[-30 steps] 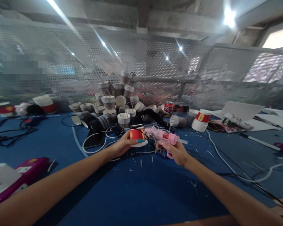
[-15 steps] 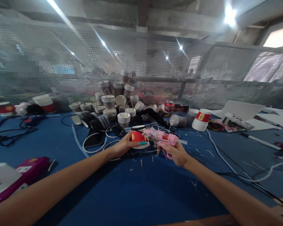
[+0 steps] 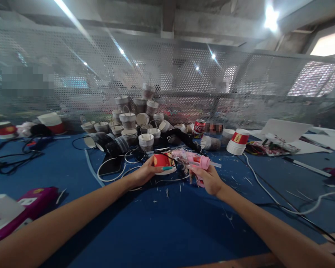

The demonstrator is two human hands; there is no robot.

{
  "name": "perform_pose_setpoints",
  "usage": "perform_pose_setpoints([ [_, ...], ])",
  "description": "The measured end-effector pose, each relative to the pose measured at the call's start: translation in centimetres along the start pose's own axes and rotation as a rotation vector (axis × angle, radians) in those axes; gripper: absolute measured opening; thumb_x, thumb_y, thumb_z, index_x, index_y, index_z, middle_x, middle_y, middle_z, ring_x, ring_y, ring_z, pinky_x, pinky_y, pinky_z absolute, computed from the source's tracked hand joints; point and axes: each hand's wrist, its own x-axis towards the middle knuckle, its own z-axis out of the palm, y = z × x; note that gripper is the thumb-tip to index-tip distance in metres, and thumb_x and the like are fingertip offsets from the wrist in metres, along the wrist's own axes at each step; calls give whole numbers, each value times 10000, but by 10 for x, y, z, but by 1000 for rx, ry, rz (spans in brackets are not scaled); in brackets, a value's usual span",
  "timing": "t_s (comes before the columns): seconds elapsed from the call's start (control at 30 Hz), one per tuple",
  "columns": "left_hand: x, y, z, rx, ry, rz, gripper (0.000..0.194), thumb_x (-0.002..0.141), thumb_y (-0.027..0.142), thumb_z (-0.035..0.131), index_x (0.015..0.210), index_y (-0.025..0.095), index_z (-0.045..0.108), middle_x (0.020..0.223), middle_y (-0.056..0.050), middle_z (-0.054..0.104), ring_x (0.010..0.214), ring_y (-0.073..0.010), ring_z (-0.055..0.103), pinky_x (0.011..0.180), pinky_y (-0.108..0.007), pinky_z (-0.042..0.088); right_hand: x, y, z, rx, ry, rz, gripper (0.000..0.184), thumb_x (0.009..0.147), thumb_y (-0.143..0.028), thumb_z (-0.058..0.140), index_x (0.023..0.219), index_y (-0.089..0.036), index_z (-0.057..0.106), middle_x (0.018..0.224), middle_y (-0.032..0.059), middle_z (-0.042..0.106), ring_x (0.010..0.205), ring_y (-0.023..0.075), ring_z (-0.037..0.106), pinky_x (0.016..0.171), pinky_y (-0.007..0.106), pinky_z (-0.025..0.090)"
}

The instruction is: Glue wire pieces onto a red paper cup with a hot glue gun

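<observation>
A red paper cup (image 3: 162,160) with a white rim is gripped by my left hand (image 3: 145,172), its thumb with a teal nail lying along the side. Black cord crosses the cup near its right end. My right hand (image 3: 208,178) is wrapped around a pink glue gun (image 3: 199,160), with a clear glue stick (image 3: 216,164) poking from its back. Stringy glue and fluff cover the gun's front, which points left at the cup. Whether the nozzle touches the cup is hidden by that fluff.
Several wrapped cups (image 3: 128,121) are piled at the back. Nearby are a cola can (image 3: 199,128), a phone (image 3: 111,165) and stacked red paper cups (image 3: 238,142). A purple tissue box (image 3: 36,204) stands left; a white cable (image 3: 264,190) runs right.
The glue gun has shifted slightly right and its front has drawn back a little from the cup. More of the cup's red side now shows, with my left hand slightly further left.
</observation>
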Motion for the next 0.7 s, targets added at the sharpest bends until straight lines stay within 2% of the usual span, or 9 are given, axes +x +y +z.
perform_pose_setpoints([
  [0.4, 1, 2, -1, -60, -46, -3, 565, 507, 109, 712, 1043, 140, 535, 986, -87, 669, 930, -254, 618, 942, -437, 375, 3, 1, -2, 89, 30, 93, 270, 668, -400, 575, 528, -180, 504, 458, -40, 429, 405, 75, 382, 399, 222, 339],
  [0.57, 2, 2, -1, -70, -95, 14, 534, 530, 102, 688, 1048, 131, 557, 990, -94, 674, 935, -248, 618, 957, -444, 365, 3, 3, -1, 111, 48, 107, 292, 664, -410, 586, 510, -179, 494, 448, -41, 433, 376, 61, 364, 343, 198, 306],
  [0.7, 2, 2, 0, -51, -109, 10, 590, 498, 103, 685, 1075, 120, 563, 988, -98, 679, 939, -248, 616, 961, -432, 358, 3, 1, 0, 111, 47, 119, 283, 650, -417, 587, 523, -177, 506, 436, -46, 431, 355, 59, 367, 330, 198, 309],
])
